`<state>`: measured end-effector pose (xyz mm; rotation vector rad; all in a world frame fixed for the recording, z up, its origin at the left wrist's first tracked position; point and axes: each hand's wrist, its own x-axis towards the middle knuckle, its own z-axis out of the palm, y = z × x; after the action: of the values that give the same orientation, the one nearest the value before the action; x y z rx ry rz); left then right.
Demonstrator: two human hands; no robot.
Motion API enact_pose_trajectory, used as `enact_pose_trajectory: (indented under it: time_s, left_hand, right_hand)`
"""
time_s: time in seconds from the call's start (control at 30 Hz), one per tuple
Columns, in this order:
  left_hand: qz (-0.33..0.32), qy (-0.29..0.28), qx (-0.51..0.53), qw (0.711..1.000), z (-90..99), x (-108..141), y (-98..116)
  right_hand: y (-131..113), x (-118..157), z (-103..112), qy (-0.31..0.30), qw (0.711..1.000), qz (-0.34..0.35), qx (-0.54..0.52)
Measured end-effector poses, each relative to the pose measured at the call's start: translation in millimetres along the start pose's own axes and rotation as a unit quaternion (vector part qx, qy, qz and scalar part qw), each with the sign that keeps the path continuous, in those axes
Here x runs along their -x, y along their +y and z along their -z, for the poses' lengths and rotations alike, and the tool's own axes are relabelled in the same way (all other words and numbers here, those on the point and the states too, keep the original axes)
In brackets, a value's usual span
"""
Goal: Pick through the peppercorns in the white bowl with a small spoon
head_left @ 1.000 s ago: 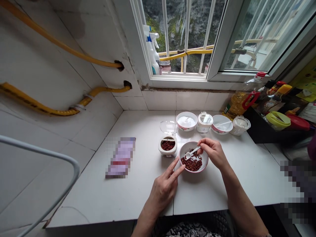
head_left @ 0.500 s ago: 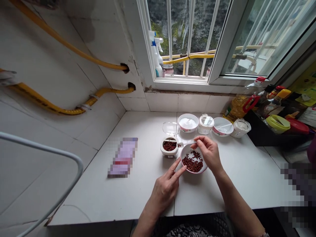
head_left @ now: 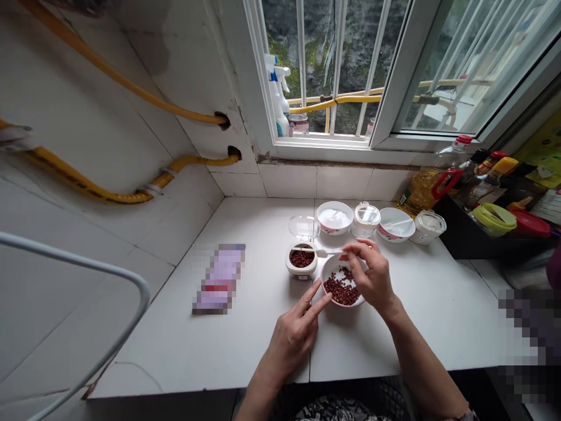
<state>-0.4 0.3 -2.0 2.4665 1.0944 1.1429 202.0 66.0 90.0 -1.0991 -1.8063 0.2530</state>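
1. The right hand [head_left: 373, 276] pinches the handle of a small white spoon [head_left: 322, 252], whose scoop end lies across the rim of the open spice jar [head_left: 301, 260]
2. The left hand [head_left: 294, 333] holds nothing; its fingers are loosely spread and its fingertips [head_left: 325, 299] touch the bowl of red peppercorns [head_left: 342, 285] at seven o'clock
3. The jar sits just beside the bowl at ten o'clock on the white counter [head_left: 245, 327]

The small white spoon [head_left: 326, 252] and the round white jar with a clear flip lid [head_left: 301, 261] look like smooth plastic, the little white bowl [head_left: 328, 275] looks shiny, and the white tiled counter [head_left: 245, 333] is smooth and matt.
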Motion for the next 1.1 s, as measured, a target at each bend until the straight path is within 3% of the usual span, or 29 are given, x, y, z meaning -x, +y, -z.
enact_pose_trajectory:
  time_s: [0.17, 0.33, 0.5, 0.67, 1.1]
  left_hand:
    - [0.002, -0.003, 0.011, 1.000, 0.0, 0.6, 0.8]
    - [0.009, 0.000, 0.007, 1.000, -1.2, 1.8, 1.0]
    - [0.006, -0.002, 0.010, 1.000, -0.5, 2.0, 0.7]
    - [0.007, -0.003, 0.018, 1.000, 0.0, 1.8, 0.8]
    - [0.002, 0.002, 0.017, 1.000, -1.8, 1.1, -0.7]
  right_hand:
    - [18.3, 6.0, 23.2, -0.118, 0.990, -0.072, 0.004]
    - [20.6, 11.1, 15.0, -0.196, 0.979, -0.059, -0.002]
    - [17.5, 8.2, 16.4, -0.168, 0.971, -0.161, -0.049]
    - [16.5, 2.9, 25.5, -0.135, 0.938, -0.273, -0.163]
    - [21.0, 1.7, 20.9, -0.070, 0.915, -0.334, -0.214]
